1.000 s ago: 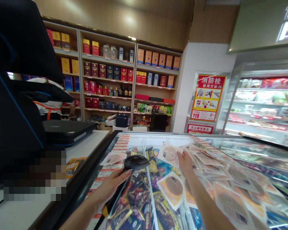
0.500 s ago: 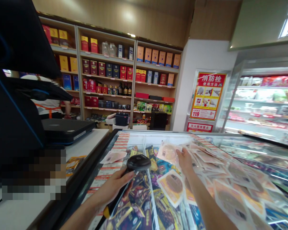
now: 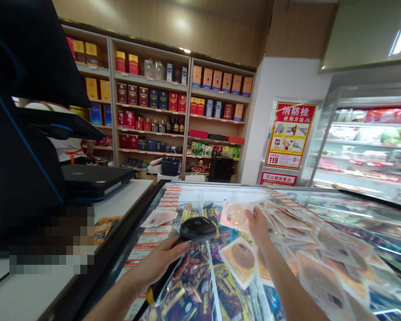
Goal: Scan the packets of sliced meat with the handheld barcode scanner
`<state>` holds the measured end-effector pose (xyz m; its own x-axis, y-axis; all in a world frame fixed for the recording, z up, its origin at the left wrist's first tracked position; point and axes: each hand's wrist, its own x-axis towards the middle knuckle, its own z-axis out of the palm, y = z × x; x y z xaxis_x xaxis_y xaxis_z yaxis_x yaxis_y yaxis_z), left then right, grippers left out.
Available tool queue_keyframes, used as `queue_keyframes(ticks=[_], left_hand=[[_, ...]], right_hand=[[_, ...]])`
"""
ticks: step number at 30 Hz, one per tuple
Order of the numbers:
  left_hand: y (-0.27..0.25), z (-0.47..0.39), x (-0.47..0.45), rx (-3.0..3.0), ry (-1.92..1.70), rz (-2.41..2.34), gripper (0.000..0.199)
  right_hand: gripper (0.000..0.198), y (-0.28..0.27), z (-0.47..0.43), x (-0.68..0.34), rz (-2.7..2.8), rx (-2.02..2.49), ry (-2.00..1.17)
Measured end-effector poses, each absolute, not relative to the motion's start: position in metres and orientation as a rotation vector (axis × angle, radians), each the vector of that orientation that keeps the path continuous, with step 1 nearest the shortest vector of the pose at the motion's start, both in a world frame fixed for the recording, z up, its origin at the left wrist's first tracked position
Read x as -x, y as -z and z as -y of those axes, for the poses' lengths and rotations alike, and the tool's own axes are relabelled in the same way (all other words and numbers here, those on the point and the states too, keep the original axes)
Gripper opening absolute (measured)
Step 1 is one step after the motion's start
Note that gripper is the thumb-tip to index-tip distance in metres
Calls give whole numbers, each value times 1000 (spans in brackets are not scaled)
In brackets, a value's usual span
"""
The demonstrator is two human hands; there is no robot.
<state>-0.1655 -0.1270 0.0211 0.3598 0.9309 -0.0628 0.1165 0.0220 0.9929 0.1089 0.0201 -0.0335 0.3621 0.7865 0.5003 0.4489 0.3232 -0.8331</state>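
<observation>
My left hand [image 3: 160,263] is wrapped round the handle of a black barcode scanner [image 3: 198,227], whose head points toward the right. My right hand [image 3: 259,226] pinches the edge of a flat, clear packet [image 3: 234,215] with a pale round item inside. The packet is just beyond the scanner head, over the freezer's glass top. Near my right wrist lies another packet [image 3: 241,261] with a yellow-orange print and a round brown item. Many similar packets [image 3: 324,267] are heaped to the right. A single packet [image 3: 159,218] lies apart on the left.
The glass-topped freezer [image 3: 207,267] holds colourful wrapped goods. At left, a black checkout terminal [image 3: 23,147] stands on a white counter [image 3: 50,287]. Behind it is a person in a white top [image 3: 65,145]. Shelves of boxes [image 3: 153,98] line the back wall.
The scanner head has shifted slightly right, closer to the held packet. My right hand keeps its pinch on the packet, almost unmoved.
</observation>
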Motion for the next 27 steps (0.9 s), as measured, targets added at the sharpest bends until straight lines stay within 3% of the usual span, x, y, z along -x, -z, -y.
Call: queue_keyframes(ticks=[5, 14, 27], left_hand=[[-19, 125, 165, -1357, -822, -1079, 33], [-27, 112, 186, -1257, -1094, -1289, 40], [-19, 152, 258, -1078, -1240, -1510, 41]], right_hand=[[31, 31, -18, -108, 1283, 1326, -337], [23, 34, -18, -85, 1280, 1401, -389], [24, 37, -32, 32, 1537, 1419, -765]])
